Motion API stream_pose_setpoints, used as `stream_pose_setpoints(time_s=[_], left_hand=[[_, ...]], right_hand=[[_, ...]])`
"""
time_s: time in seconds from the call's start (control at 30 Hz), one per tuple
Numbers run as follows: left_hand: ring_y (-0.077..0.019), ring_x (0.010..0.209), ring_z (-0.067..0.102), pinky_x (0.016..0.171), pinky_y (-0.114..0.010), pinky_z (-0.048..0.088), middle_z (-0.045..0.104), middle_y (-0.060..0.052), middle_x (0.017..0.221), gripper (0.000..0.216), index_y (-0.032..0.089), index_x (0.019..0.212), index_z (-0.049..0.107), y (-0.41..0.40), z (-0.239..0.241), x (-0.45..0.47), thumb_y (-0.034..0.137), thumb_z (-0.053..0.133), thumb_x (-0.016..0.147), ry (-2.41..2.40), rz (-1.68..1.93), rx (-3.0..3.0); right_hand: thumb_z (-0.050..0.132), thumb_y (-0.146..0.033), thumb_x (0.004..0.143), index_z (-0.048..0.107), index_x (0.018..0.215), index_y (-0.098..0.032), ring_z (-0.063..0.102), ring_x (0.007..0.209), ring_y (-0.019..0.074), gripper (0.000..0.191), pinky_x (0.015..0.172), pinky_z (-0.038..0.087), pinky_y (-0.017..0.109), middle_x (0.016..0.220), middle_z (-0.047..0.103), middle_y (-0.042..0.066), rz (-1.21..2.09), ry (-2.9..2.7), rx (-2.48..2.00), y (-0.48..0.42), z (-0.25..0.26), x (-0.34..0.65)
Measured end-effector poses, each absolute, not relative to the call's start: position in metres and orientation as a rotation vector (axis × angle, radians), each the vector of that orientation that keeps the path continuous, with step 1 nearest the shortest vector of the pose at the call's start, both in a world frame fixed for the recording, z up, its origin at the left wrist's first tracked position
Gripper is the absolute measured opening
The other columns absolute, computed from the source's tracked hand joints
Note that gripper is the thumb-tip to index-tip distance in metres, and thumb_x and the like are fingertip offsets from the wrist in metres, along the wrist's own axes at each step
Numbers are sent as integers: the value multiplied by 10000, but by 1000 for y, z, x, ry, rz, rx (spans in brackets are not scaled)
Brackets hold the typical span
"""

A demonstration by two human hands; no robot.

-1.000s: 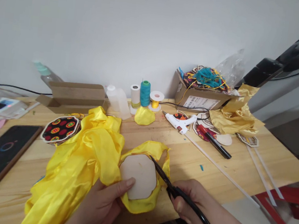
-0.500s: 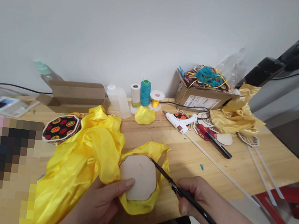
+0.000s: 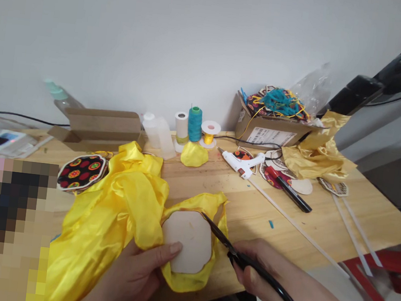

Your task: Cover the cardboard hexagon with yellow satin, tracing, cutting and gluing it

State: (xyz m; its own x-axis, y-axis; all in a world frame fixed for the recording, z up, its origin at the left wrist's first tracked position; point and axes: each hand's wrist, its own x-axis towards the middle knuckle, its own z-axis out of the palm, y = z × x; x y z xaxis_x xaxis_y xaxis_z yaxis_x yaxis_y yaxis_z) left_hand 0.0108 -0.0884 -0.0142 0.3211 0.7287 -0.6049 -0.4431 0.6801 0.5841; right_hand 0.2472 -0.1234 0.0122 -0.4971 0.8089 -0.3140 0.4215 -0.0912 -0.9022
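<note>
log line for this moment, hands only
left hand: holds yellow satin around beige cutout | right hand: black scissors, blades at satin edge

Wooden table (image 3: 251, 214) here; hot glue gun (image 3: 241, 165), teal thread spool (image 3: 194, 124), cardboard box (image 3: 270, 137) along the back; yellow satin (image 3: 105, 226) bunched up front.

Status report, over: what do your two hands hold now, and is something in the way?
Left hand holding yellow satin around pale shaped piece. Right hand holding black-handled scissors, blades at piece's edge. Loose satin bunched beside piece.

Black scissors (image 3: 262, 273) at yellow satin (image 3: 181, 283)
</note>
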Motion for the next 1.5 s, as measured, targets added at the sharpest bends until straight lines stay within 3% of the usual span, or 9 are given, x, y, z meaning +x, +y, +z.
stream_pose_setpoints(time_s=[0.4,0.6,0.83,1.03,1.3,1.5], left_hand=[[-343,1090,665,995,-479,495,766,-96,1076,631,190,1276,617,-91,-15,12,168,809,675,944,759,324],[-353,1065,676,966,-485,519,768,-103,1067,638,188,1279,616,-92,-17,10,163,808,671,951,756,325],[-335,1039,690,949,-452,526,779,-79,1039,663,226,1279,620,-91,-12,11,170,823,650,966,755,327],[-344,1040,688,943,-467,530,769,-102,1065,640,199,1276,620,-91,-15,10,161,806,665,948,756,353],[-361,1044,683,952,-499,516,772,-105,1052,641,202,1269,627,-93,-13,11,157,807,655,970,735,358],[-376,1043,681,932,-521,517,779,-122,1006,612,193,1226,658,-95,-14,10,157,809,634,968,712,338]], right_hand=[[328,-745,873,440,700,-188,317,517,83,595,426,234,212,611,354,-46,1558,-1771,-1469,-123,19,239],[506,-652,863,402,699,-191,284,525,73,500,431,206,198,604,328,-59,1799,-1720,-1287,-116,13,245],[585,-562,860,502,720,-160,341,616,95,434,523,303,201,673,392,-37,1882,-1563,-1276,-116,9,243],[630,-544,828,527,705,-154,302,579,87,422,481,271,198,638,364,-43,1883,-1616,-1389,-115,2,253],[538,-586,877,598,799,-161,353,571,99,436,460,284,203,654,453,-21,1715,-1803,-1331,-117,18,257],[469,-662,875,602,831,-167,354,569,109,515,452,301,211,661,435,-13,1721,-1917,-1271,-111,17,263]])
